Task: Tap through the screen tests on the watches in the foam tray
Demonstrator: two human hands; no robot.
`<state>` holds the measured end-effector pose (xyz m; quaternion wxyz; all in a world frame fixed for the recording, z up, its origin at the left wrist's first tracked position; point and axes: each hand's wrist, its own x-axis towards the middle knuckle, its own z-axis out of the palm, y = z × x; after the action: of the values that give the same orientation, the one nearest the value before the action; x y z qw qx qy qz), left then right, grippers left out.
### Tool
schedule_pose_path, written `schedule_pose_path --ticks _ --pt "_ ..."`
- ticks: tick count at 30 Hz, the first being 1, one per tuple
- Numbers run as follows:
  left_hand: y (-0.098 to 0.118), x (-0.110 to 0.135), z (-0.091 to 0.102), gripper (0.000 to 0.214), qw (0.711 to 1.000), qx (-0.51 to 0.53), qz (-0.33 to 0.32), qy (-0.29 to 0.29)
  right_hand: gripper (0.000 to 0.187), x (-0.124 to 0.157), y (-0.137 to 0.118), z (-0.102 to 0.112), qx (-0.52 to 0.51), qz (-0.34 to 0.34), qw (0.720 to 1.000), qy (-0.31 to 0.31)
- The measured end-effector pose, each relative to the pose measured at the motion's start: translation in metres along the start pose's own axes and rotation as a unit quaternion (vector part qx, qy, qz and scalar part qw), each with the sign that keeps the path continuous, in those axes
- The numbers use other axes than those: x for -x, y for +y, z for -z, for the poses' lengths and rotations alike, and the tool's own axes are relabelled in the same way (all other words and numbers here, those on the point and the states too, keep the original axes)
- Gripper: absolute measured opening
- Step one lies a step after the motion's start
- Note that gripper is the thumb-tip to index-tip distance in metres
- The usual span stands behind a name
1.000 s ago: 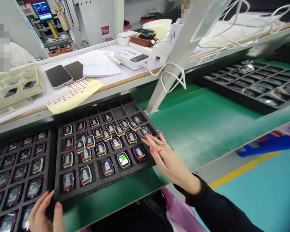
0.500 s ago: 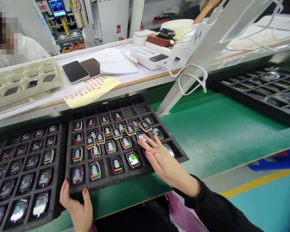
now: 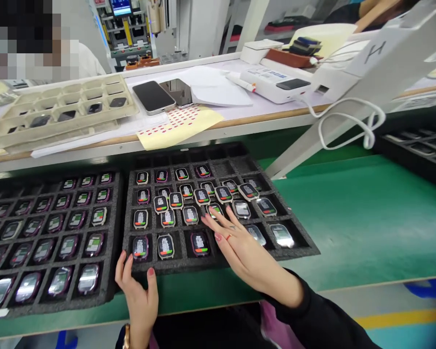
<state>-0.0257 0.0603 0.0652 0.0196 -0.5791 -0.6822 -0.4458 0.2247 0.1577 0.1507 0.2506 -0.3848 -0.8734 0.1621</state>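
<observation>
The right hand lies flat over the black foam tray, its grip spread, fingers stretched out and resting on the watches near the tray's middle. Just beyond the fingertips more watches sit loose and tilted across the dividers; to the right of the hand a few lie in their own pockets. The left hand holds the tray's near left corner, thumb on the front edge and fingers on the foam beside a lit watch; its grip is partly spread, clamping nothing but the tray edge. Left of that hand, touching the tray, lies a second tray full of watches. Both trays rest on the green tabletop.
</observation>
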Motion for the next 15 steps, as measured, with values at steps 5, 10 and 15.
schedule_pose_path --ticks 5,10,15 --pt "0.001 0.002 0.003 0.056 1.0 -0.005 0.023 -0.019 0.043 -0.01 -0.009 -0.013 0.018 0.015 0.999 -0.045" --pt "0.001 0.002 0.005 0.051 1.0 -0.004 0.021 -0.021 0.043 -0.018 -0.02 -0.017 0.014 0.028 0.999 -0.045" --pt "-0.005 0.0 0.007 0.051 0.999 -0.008 -0.02 -0.024 0.045 -0.035 -0.042 -0.031 0.002 0.064 0.996 -0.059"
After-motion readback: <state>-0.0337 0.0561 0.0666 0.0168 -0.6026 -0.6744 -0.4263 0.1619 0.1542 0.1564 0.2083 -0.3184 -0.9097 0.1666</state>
